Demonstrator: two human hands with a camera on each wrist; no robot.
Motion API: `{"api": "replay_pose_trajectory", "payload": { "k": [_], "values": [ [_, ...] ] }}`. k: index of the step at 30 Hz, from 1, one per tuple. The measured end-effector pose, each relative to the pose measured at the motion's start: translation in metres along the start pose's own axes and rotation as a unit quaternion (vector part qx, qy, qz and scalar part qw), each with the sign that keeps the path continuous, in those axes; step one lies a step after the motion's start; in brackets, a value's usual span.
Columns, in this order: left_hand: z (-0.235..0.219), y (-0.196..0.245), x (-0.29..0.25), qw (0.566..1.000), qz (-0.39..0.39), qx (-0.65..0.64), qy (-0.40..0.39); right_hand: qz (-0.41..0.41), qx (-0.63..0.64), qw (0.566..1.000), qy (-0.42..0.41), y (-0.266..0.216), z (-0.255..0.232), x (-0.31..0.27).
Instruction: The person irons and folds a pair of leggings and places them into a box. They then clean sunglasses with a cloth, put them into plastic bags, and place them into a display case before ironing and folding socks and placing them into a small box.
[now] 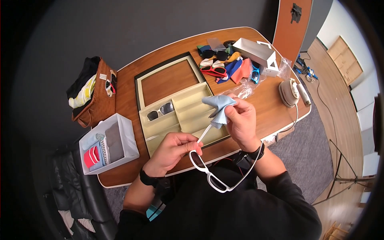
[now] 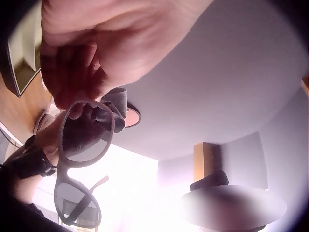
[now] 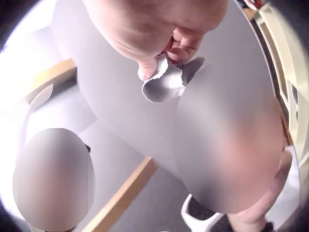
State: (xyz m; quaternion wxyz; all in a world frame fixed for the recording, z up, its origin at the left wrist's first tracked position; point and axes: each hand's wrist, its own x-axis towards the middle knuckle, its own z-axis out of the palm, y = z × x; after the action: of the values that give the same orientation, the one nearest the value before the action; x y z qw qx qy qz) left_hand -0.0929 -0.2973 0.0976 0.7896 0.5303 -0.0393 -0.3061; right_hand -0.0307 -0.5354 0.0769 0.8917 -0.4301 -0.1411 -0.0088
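Observation:
White-framed sunglasses hang below my left hand, whose thumb and fingers pinch them near a hinge. My right hand pinches a light blue cloth around the far end of the raised temple. In the left wrist view, both dark lenses of the sunglasses show under the left hand. In the right wrist view, the cloth is bunched between the thumb and fingers of the right hand. The other temple reaches toward the right wrist.
A compartmented display case holds another white pair. Behind it lie several sunglasses and cloths beside a white box. A bin of folded cloths and a woven basket stand left; a corded device sits right.

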Motion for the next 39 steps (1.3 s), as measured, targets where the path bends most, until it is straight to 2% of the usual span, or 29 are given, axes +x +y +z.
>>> {"api": "replay_pose_trajectory", "payload": {
  "k": [1, 3, 4, 5, 7, 9, 11, 13, 15, 16, 17, 19, 20, 21, 23, 24, 26, 31, 33, 35, 38, 39],
  "values": [
    [0.001, 0.001, 0.0, 1.0, -0.003, 0.003, 0.001, -0.004, -0.005, 1.0, 0.013, 0.001, 0.003, -0.001],
    [0.001, -0.002, 0.004, 1.0, 0.004, 0.005, -0.006, 0.056, -0.129, 0.99, -0.011, 0.016, 0.001, -0.017],
    [0.001, -0.004, 0.006, 1.0, 0.011, 0.005, -0.01, 0.071, -0.128, 0.989, -0.035, 0.024, 0.006, -0.023],
    [0.0, -0.004, 0.007, 1.0, 0.013, 0.004, -0.009, 0.049, -0.075, 0.995, -0.053, 0.032, 0.011, -0.027],
    [-0.003, -0.006, 0.007, 0.999, 0.032, -0.033, 0.021, 0.038, -0.17, 0.983, -0.065, 0.026, 0.001, -0.024],
    [-0.014, -0.006, 0.004, 0.998, 0.034, -0.048, 0.01, 0.076, -0.174, 0.981, 0.033, 0.019, -0.017, -0.014],
    [-0.019, -0.003, 0.002, 0.985, 0.138, -0.106, 0.017, 0.089, -0.148, 0.978, 0.117, 0.013, -0.026, -0.007],
    [-0.022, 0.002, 0.001, 0.98, 0.165, -0.105, 0.036, 0.119, -0.146, 0.971, 0.15, 0.016, -0.043, -0.014],
    [-0.024, 0.004, 0.0, 0.969, 0.211, -0.105, 0.077, 0.077, -0.148, 0.968, 0.189, 0.026, -0.054, -0.026],
    [-0.018, 0.006, 0.001, 0.964, 0.219, -0.059, 0.136, 0.065, -0.183, 0.964, 0.182, 0.023, -0.064, -0.032],
    [-0.022, 0.004, 0.002, 0.963, 0.219, -0.061, 0.141, 0.07, -0.183, 0.964, 0.178, 0.018, -0.052, -0.031],
    [-0.031, 0.0, 0.005, 0.953, 0.241, 0.082, 0.167, -0.085, -0.252, 0.951, 0.156, 0.005, -0.028, -0.034],
    [-0.029, 0.0, 0.006, 0.955, 0.23, 0.075, 0.169, -0.131, -0.326, 0.932, 0.09, 0.011, -0.033, -0.034],
    [-0.029, 0.0, 0.006, 0.956, 0.228, 0.076, 0.166, -0.132, -0.326, 0.931, 0.094, 0.011, -0.028, -0.034],
    [-0.028, 0.0, 0.008, 0.967, 0.185, 0.094, 0.146, -0.191, -0.432, 0.881, -0.02, 0.003, -0.002, -0.026],
    [-0.026, 0.001, 0.009, 0.967, 0.186, 0.094, 0.144, -0.192, -0.433, 0.88, -0.019, -0.003, 0.006, -0.021],
    [-0.019, 0.008, 0.006, 0.965, 0.16, 0.166, 0.124, -0.286, -0.528, 0.779, -0.181, -0.013, 0.018, -0.012],
    [-0.018, 0.02, -0.003, 0.969, 0.148, 0.174, 0.097, -0.258, -0.504, 0.78, -0.268, -0.009, 0.012, 0.002],
    [-0.021, 0.02, -0.003, 0.972, 0.131, 0.17, 0.092, -0.213, -0.502, 0.783, -0.299, -0.009, 0.007, 0.01],
    [-0.025, 0.021, 0.001, 0.981, 0.11, 0.136, 0.089, -0.214, -0.499, 0.782, -0.305, -0.01, 0.011, 0.009],
    [-0.022, 0.014, 0.004, 0.987, 0.092, 0.1, 0.081, -0.155, -0.456, 0.825, -0.295, -0.006, 0.025, -0.002],
    [-0.021, 0.013, 0.004, 0.988, 0.091, 0.099, 0.079, -0.153, -0.457, 0.825, -0.294, -0.005, 0.024, -0.003]
  ]
}}
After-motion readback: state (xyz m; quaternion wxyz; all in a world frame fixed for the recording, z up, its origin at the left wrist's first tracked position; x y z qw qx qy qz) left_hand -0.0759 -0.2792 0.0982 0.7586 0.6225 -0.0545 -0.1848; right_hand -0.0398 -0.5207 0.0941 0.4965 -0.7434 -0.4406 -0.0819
